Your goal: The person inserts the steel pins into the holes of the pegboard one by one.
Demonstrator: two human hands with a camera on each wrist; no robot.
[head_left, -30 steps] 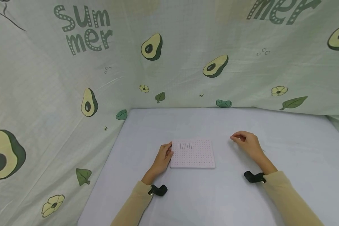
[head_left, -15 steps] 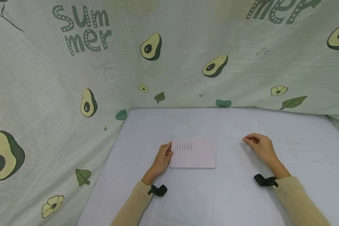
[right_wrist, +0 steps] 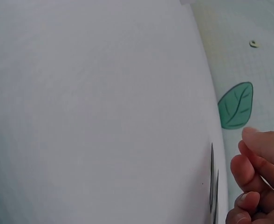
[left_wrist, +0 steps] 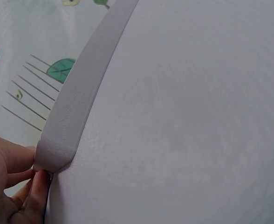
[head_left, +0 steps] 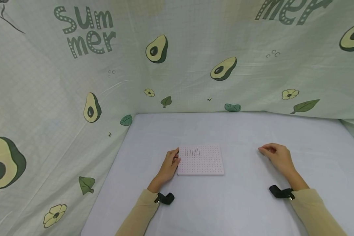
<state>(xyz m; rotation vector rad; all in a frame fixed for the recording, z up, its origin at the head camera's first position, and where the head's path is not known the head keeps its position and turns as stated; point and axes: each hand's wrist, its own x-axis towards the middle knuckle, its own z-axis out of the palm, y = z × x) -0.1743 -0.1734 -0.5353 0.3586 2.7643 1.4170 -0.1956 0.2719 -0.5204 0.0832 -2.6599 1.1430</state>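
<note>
My left hand (head_left: 168, 166) grips the left edge of a pale pink board (head_left: 205, 166) dotted with rows of small holes. Several thin needles (head_left: 192, 152) stand in a row at the board's upper left; the left wrist view shows these needles (left_wrist: 30, 95) sticking out beyond the board's edge. To the right, apart from the board, my right hand (head_left: 278, 159) hovers over the table with its fingers loosely bent. In the right wrist view, two loose needles (right_wrist: 212, 179) lie on the table beside this hand, and nothing shows between thumb and forefinger.
A white tabletop (head_left: 242, 203) surrounds the board. Behind it and along the left hangs a pale green cloth (head_left: 191, 29) printed with avocados, leaves and lettering. A black wrist camera (head_left: 280, 191) sits on each wrist.
My right hand has moved to the right, away from the board, and slightly nearer. The left hand, the board and the row of needles have stayed in place.
</note>
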